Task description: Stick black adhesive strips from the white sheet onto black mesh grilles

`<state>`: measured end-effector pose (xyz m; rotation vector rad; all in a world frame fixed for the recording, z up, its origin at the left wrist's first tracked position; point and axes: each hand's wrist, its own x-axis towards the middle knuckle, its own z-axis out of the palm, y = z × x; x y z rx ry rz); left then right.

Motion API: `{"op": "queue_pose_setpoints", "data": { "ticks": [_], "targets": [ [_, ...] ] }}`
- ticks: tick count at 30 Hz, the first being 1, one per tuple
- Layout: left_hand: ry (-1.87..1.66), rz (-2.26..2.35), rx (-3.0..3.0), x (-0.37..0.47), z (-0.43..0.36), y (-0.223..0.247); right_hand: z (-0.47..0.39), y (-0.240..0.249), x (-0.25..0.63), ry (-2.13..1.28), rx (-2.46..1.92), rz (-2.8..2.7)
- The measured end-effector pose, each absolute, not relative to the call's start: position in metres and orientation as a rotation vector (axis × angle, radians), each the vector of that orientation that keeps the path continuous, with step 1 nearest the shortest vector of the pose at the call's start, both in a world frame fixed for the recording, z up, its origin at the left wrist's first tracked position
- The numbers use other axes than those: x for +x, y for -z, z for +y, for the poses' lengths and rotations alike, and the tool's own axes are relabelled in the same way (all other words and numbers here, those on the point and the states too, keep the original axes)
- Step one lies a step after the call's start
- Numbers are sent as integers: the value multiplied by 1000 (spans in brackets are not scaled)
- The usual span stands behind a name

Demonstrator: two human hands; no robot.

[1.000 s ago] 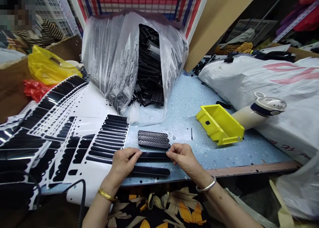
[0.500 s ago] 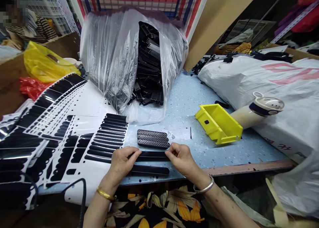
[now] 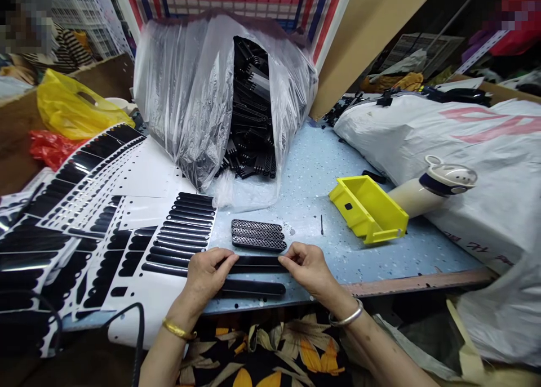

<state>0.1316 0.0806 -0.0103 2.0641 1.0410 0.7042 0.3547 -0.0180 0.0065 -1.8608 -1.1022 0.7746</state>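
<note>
A narrow black sticker strip (image 3: 260, 264) is stretched level between my two hands, above the table's front edge. My left hand (image 3: 208, 271) pinches its left end between thumb and fingers. At the other end, the fingertips of my right hand (image 3: 306, 270) are closed on the strip. Just below it, nearer to me, lies a smooth black bar (image 3: 253, 288) with rounded ends. Behind the strip, several black pieces with a lattice surface (image 3: 257, 235) lie side by side. Left of my hands is a white backing sheet (image 3: 169, 288) carrying rows of black strips.
A torn plastic bag (image 3: 181, 94) full of black comb-like parts stands at the back. More sticker sheets (image 3: 122, 176) fan out leftward. To the right are a yellow bin (image 3: 349, 207), a cream bottle (image 3: 409, 198) and a large white sack (image 3: 499, 167). A cable (image 3: 139, 330) crosses at lower left.
</note>
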Motion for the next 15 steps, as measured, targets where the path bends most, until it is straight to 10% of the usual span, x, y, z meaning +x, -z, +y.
{"op": "queue_pose_setpoints", "data": {
  "ticks": [15],
  "targets": [
    [-672, 1063, 2034, 133, 80, 9, -13, -16, 354, -879, -1866, -1047]
  ]
}}
